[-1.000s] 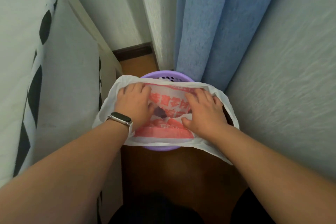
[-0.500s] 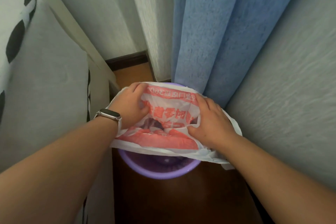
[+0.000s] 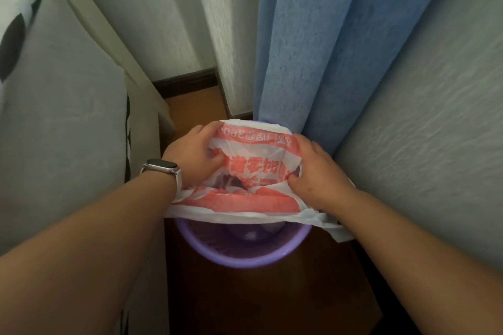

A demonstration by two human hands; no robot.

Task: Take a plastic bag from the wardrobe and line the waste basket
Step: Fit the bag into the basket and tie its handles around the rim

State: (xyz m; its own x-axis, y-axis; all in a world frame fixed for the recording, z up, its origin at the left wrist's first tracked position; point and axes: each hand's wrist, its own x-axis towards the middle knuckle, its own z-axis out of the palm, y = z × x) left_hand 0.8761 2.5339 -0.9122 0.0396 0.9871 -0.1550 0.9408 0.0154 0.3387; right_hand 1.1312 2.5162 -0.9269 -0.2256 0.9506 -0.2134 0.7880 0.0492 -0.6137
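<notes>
Both hands hold the plastic bag (image 3: pixel 253 171) over the purple waste basket (image 3: pixel 242 251). The left hand (image 3: pixel 194 156) pinches one side, and the right hand (image 3: pixel 317 171) pinches the other. The basket's near rim below the hands is bare. I think it helps to pull the bag wide, then tuck its edge over that rim.

I see a white plastic bag (image 3: pixel 245 171) with red print, spread open. It covers the far half of a round purple waste basket (image 3: pixel 242 255).
</notes>
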